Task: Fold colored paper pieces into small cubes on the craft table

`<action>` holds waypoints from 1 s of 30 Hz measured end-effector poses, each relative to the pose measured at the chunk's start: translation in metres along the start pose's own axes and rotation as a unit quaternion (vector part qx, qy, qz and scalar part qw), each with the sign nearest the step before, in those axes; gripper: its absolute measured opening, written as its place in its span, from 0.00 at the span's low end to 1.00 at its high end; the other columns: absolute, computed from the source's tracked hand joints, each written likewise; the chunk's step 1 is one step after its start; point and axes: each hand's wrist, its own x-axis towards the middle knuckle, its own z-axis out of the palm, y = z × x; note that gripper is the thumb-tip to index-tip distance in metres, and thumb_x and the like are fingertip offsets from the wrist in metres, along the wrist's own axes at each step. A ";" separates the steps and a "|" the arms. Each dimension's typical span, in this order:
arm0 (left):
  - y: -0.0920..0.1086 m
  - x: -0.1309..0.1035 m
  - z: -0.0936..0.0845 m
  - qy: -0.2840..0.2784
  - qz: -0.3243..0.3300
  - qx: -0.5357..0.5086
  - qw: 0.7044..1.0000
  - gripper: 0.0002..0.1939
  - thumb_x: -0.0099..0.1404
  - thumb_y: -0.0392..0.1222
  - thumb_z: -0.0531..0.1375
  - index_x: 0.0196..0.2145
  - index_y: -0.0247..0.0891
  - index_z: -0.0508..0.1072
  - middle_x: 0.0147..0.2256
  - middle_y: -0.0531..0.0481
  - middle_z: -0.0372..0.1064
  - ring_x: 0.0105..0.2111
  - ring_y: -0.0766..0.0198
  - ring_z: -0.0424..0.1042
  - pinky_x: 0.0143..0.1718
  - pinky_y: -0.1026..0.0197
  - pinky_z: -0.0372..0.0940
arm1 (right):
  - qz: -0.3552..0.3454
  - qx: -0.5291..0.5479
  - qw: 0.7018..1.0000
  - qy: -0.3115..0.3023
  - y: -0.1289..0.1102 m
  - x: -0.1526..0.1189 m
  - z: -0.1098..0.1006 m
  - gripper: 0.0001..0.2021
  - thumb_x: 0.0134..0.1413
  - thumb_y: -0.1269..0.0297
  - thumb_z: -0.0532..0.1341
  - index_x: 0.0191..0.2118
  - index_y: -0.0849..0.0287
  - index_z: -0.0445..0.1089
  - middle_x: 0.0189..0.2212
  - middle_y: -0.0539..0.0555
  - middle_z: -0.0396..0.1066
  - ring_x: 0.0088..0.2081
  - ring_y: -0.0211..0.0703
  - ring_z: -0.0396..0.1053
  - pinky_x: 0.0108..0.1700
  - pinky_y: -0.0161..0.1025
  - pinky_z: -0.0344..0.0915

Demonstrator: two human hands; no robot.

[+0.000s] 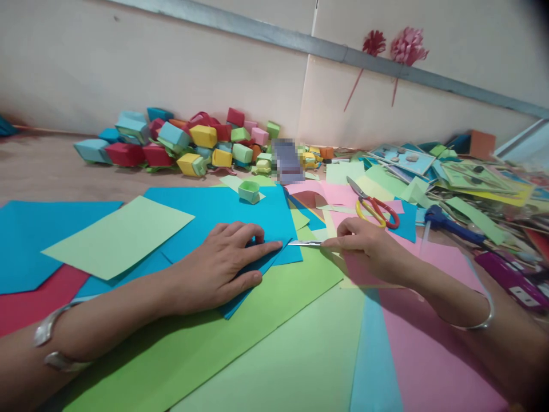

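Scissors (366, 200), one pair (red-and-yellow handles), lie beyond the fingers of the right hand (369, 246), which pinch one metal blade (305, 243); left hand (225, 260) palm-down, fingers spread, pressing one folded blue sheet (268, 264).

- We see folded blue paper (269, 264) lying slantwise on the green sheet (210, 346), short of its right corner.
- Our slim silver blade (304, 243) points left, its tip just beside the paper's far corner.
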 end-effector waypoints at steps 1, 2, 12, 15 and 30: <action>0.000 0.000 0.000 0.000 -0.004 -0.002 1.000 0.26 0.74 0.55 0.45 0.66 0.54 0.59 0.53 0.47 0.66 0.50 0.51 0.64 0.51 0.50 0.54 | 0.000 -0.001 1.000 0.001 0.001 0.000 -0.001 0.18 0.65 0.75 0.54 0.46 0.53 0.80 0.30 0.55 0.67 0.31 0.39 0.63 0.31 0.35 0.58; 0.000 -0.001 0.000 -0.001 -0.009 -0.006 1.000 0.26 0.74 0.55 0.45 0.67 0.54 0.58 0.54 0.47 0.66 0.51 0.51 0.64 0.51 0.50 0.54 | -0.002 -0.002 1.000 0.003 0.002 -0.001 -0.001 0.19 0.66 0.76 0.53 0.46 0.53 0.80 0.30 0.55 0.67 0.31 0.39 0.63 0.31 0.35 0.58; 0.007 0.003 -0.008 0.005 0.019 0.002 1.000 0.16 0.74 0.50 0.49 0.54 0.57 0.71 0.47 0.48 0.68 0.44 0.54 0.67 0.46 0.51 0.57 | -0.015 0.023 0.998 0.054 0.000 -0.001 0.011 0.17 0.63 0.75 0.55 0.46 0.52 0.80 0.30 0.54 0.66 0.31 0.38 0.62 0.30 0.34 0.57; 0.010 0.003 -0.010 0.024 0.049 0.055 0.997 0.17 0.74 0.48 0.48 0.55 0.60 0.71 0.44 0.47 0.69 0.41 0.53 0.69 0.45 0.48 0.61 | -0.015 0.033 0.997 0.068 -0.004 0.001 0.019 0.15 0.62 0.74 0.57 0.44 0.52 0.80 0.31 0.53 0.66 0.31 0.37 0.62 0.29 0.33 0.57; 0.017 -0.005 -0.008 0.039 0.067 0.123 0.989 0.16 0.73 0.47 0.53 0.48 0.49 0.79 0.49 0.44 0.79 0.42 0.49 0.79 0.59 0.25 0.56 | -0.052 0.049 0.996 0.051 -0.014 0.007 0.031 0.12 0.62 0.71 0.61 0.46 0.52 0.79 0.33 0.53 0.66 0.33 0.40 0.62 0.31 0.35 0.57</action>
